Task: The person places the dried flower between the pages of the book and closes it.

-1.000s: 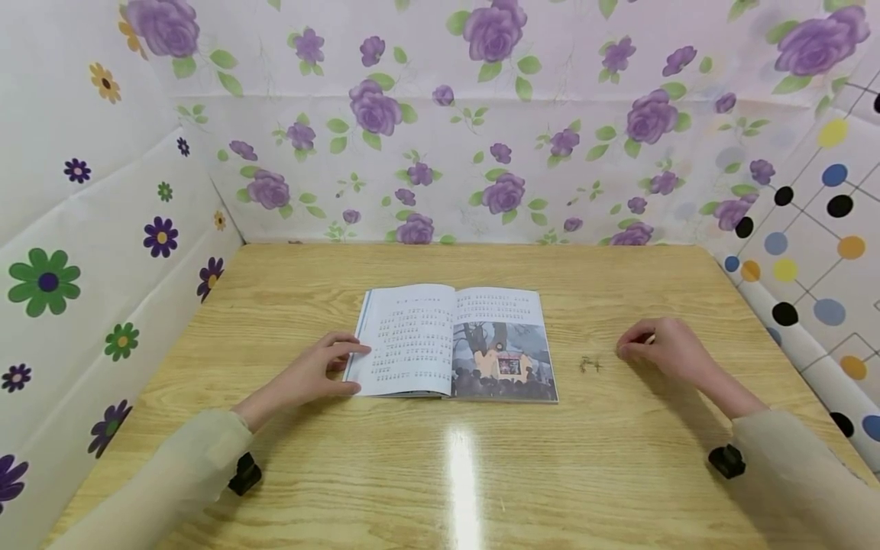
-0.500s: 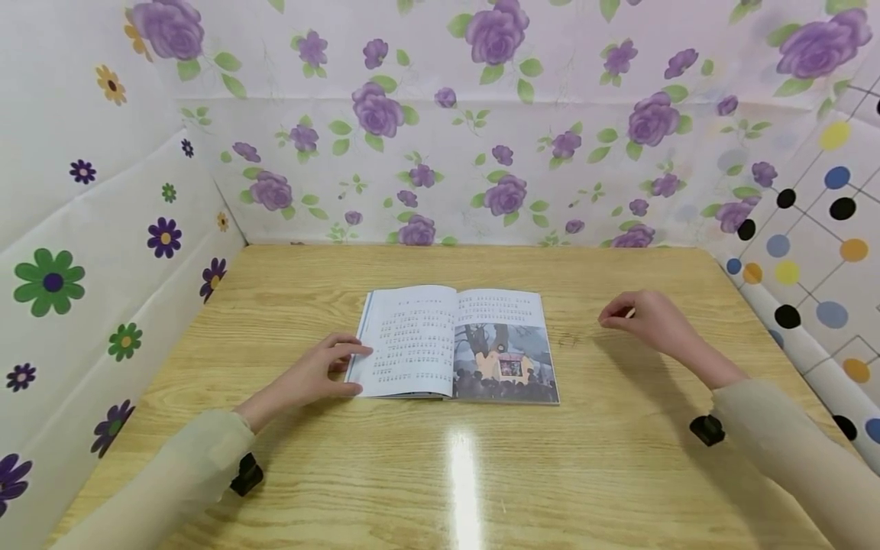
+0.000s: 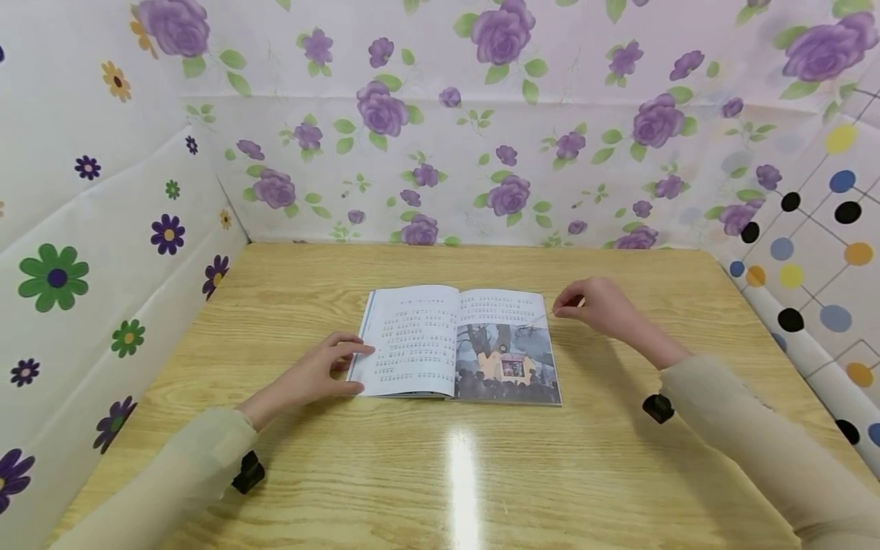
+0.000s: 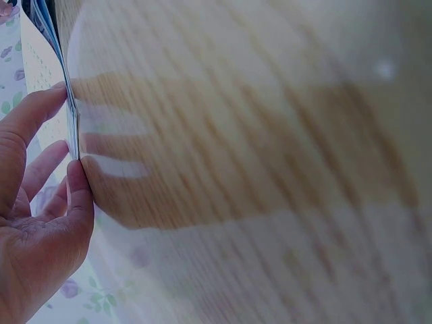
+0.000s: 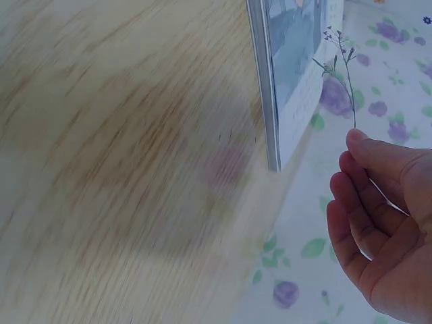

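Note:
An open book (image 3: 419,351) lies on the wooden table, with text on its left page and a dark illustration on the right page. My left hand (image 3: 320,372) rests at the book's left edge. In the left wrist view, its fingertips (image 4: 79,177) touch the edge of the pages. My right hand (image 3: 596,308) is just beyond the right page's upper right edge. Between thumb and index finger it pinches the stem of a thin dried plant sprig (image 5: 352,98) with small branching heads. In the head view, the sprig looks faint over the right page.
The wooden table (image 3: 440,473) reaches to a flowered cloth wall (image 3: 440,168) at the back. Patterned cloth panels stand left and right. A black wrist camera (image 3: 249,472) sits under the left sleeve, another black camera (image 3: 658,408) under the right.
My right hand has moved left and away from me, carrying the sprig from the table area right of the book to over the right page. The left hand and book stay put.

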Action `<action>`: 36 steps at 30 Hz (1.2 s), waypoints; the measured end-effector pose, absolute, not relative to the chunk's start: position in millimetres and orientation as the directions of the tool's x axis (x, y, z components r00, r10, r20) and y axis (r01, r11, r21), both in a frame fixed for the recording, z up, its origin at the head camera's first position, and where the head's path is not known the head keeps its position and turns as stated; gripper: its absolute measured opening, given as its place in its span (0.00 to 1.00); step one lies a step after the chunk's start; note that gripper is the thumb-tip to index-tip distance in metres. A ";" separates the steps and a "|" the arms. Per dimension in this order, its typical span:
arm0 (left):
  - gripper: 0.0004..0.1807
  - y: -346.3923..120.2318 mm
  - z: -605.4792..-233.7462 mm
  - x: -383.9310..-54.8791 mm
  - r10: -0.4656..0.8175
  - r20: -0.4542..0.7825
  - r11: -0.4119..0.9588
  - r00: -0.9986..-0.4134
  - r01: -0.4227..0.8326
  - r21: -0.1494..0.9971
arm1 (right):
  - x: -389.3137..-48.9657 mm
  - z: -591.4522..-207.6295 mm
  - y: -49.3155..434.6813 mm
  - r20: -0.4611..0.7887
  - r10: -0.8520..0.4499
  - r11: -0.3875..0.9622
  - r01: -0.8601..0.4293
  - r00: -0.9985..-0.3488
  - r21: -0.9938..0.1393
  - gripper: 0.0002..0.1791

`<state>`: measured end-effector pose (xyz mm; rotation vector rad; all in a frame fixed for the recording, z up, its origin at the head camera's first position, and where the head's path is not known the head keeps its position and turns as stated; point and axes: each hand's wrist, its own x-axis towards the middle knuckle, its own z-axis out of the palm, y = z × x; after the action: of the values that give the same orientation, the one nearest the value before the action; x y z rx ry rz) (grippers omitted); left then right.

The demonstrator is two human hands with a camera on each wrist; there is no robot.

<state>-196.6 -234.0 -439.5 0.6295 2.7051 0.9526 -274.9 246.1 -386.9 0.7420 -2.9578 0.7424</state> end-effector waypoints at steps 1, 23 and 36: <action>0.32 -234.2 -439.5 -196.8 0.457 -0.050 0.701 -0.888 0.325 0.635 | -276.1 -387.6 241.7 0.116 -0.451 0.770 -0.451 -0.885 -0.451 0.03; 0.31 -235.5 -439.9 -197.1 0.456 -0.055 0.697 -0.889 0.318 0.642 | -287.7 -389.8 188.3 0.019 -0.533 0.688 -0.446 -0.846 -0.572 0.03; 0.31 -236.9 -440.7 -196.9 0.466 -0.030 0.695 -0.884 0.345 0.631 | -290.2 -403.0 178.5 -0.020 -0.542 0.674 -0.420 -0.840 -0.608 0.03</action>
<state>-196.9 -236.9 -440.7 0.6571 2.7164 0.9539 -290.2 178.5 -403.0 0.8882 -3.0540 1.0254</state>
